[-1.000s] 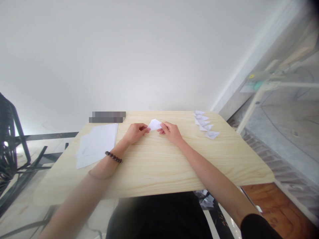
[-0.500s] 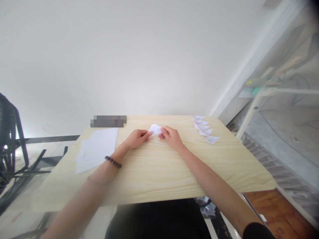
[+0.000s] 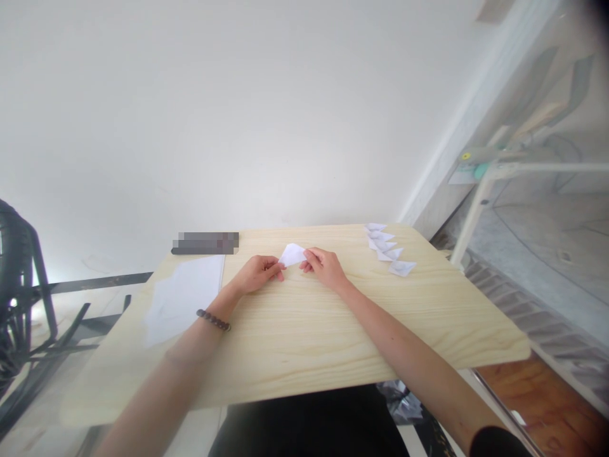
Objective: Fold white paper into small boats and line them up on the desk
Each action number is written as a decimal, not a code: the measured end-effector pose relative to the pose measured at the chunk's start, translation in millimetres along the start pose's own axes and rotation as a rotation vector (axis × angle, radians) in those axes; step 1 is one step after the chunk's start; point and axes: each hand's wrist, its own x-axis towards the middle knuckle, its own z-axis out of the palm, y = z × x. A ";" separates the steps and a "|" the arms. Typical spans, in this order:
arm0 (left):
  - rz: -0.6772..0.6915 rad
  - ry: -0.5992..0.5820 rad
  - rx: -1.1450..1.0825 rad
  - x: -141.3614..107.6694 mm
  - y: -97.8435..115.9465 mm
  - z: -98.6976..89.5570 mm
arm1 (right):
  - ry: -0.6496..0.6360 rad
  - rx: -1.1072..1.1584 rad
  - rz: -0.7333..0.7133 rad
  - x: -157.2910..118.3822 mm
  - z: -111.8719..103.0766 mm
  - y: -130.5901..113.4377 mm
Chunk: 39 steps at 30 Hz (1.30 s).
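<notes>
A small folded white paper [image 3: 292, 254] is held over the middle of the wooden table [image 3: 295, 343]. My left hand [image 3: 260, 273] pinches its left corner between thumb and fingers. On the other side, my right hand [image 3: 324, 266] grips the right edge, thumb on top. Several folded white paper pieces [image 3: 382, 244] lie in a slanting row at the back right, the nearest one [image 3: 402, 268] a little apart. White sheets [image 3: 185, 295] are spread on the table's left side, beyond my left forearm.
A dark, pixelated object [image 3: 205, 244] lies at the back left of the table. The white wall [image 3: 285, 114] rises behind it. A black chair [image 3: 40, 279] stands at the left, and a white metal frame [image 3: 476, 216] at the right.
The view has shifted slightly, so the table sits a little lower. My left hand has moved slightly outward along the paper's left corner, showing more of the paper.
</notes>
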 end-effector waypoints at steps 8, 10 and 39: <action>-0.004 -0.021 -0.057 -0.5 -2.6 0.3 | -0.044 0.095 0.059 0.0 0.8 0.8; 0.002 -0.012 -0.039 -0.9 -2.0 0.3 | -0.069 0.109 0.060 -0.5 0.7 -0.3; -0.001 -0.013 -0.195 0.7 2.1 7.5 | -0.086 0.020 0.018 -1.8 -1.7 -6.5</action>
